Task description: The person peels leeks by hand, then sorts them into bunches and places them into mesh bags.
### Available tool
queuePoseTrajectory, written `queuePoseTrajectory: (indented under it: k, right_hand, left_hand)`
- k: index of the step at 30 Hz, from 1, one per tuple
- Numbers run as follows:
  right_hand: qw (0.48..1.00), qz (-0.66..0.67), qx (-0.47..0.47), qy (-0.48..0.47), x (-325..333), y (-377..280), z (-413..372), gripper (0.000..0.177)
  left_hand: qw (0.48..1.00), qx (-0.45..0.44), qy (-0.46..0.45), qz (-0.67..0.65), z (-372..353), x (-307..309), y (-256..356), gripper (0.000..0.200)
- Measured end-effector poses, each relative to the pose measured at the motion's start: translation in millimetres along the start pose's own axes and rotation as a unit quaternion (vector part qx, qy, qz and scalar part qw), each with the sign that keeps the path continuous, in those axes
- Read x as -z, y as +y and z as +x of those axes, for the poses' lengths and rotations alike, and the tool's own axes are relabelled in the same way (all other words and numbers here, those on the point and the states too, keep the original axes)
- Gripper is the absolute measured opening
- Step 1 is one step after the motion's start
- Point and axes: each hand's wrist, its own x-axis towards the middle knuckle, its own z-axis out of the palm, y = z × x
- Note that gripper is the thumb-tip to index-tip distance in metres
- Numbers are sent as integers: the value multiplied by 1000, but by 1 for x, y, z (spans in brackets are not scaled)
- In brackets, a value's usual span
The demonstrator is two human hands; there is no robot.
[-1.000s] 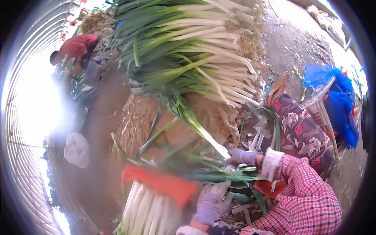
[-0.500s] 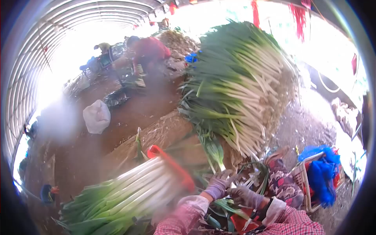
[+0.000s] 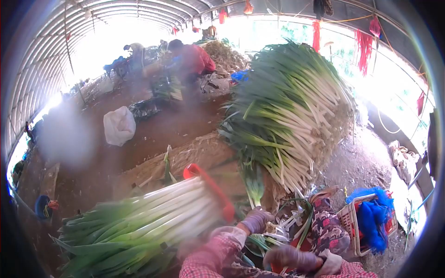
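Observation:
My left hand, in a purplish glove, is closed around the white root end of a leek whose green leaves point away from me. My right hand, also gloved, is lower and to the right, over my lap. It is smeared by motion, and its fingers cannot be made out. Loose leaves and root scraps lie between and beyond the hands. To the left lies a thick row of cleaned leeks, white ends beside a curved red band. A large leek heap rises ahead.
At the right stands a crate with blue netting. A white bag sits on the dirt floor at the left. Farther back, a person in red bends over leeks, with another person beyond.
My right hand has moved down and toward me, away from my left hand, which stays by the leek's root end. The camera view has tilted up slightly.

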Motion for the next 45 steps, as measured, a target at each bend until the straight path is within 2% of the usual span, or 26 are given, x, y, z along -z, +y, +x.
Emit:
queuePoseTrajectory:
  k: [2,4,5,6,7,8,10,13,16,17,19,20,21,22,23,24,26,27,29,31,32,33,36,37,43,45]
  right_hand:
    - [975,174,-113,-75,-31,-38,-14,28]
    - [990,113,-66,55,9,-59,10,35]
    - [962,207,-129,122,48,33,-1,35]
    - [976,-9,-146,163,77,94,-6,31]
    - [937,-222,-185,198,105,153,-11,27]
    - [936,-175,-226,205,103,152,-5,26]
    - [935,77,-269,218,82,109,16,25]
    - [906,232,-277,219,78,83,32,22]
    - [871,355,-271,205,89,64,42,20]
    - [854,402,-268,194,93,56,43,20]
    - [832,454,-274,160,92,15,40,19]
    - [840,394,-314,203,70,-45,40,15]
    - [865,293,-311,262,53,-89,35,15]
    - [911,198,-256,256,56,-104,28,20]
    - [940,96,-201,258,59,-119,22,28]
    - [977,2,-92,193,80,-114,8,40]
    - [979,-93,36,179,103,-128,3,58]
    - [965,-94,55,237,113,-131,13,63]
    - [942,-186,92,262,109,-120,45,61]
    - [979,-146,-12,143,103,-103,70,49]
    - [990,-7,-127,53,101,-99,76,45]
    - [987,-22,-130,87,101,-88,83,43]
    - [978,-25,-153,140,98,-70,99,38]
    - [977,-2,-169,132,101,-76,98,38]
    - [982,9,-122,141,112,-38,109,32]
    - [978,-35,-117,170,113,-30,115,29]
  left_hand:
    - [998,26,-40,37,-5,24,14,30]
    - [998,18,-16,50,-7,22,17,32]
    - [999,8,-4,49,-6,37,25,32]
    - [999,-2,9,49,-5,46,29,32]
    - [998,-18,43,32,-3,44,31,32]
    - [995,-62,77,15,-1,51,39,31]
    - [979,-149,136,-29,1,66,74,31]
    - [943,-256,204,55,11,54,93,64]
    - [967,-93,168,-166,7,70,58,87]
    - [973,-53,162,-159,4,62,39,97]
    - [994,-11,53,-96,5,59,26,98]
    - [998,7,-3,-65,9,57,22,98]
    - [995,-57,80,-9,14,41,20,92]
    - [968,-157,169,-101,32,25,9,78]
    - [852,0,105,-514,41,30,15,68]
    - [822,21,129,-554,45,43,23,61]
    - [815,-17,237,-528,47,102,44,49]
    - [793,-36,272,-544,48,130,54,43]
    - [732,-85,295,-608,48,179,73,41]
    - [682,-120,315,-649,52,188,69,51]
    - [662,-124,334,-659,53,185,64,56]
    - [638,-103,345,-681,51,184,61,63]
    - [640,14,234,-732,47,176,33,67]
    - [567,-36,220,-793,47,164,39,70]
    - [647,54,290,-703,47,140,19,60]
    - [662,39,301,-686,49,135,17,58]
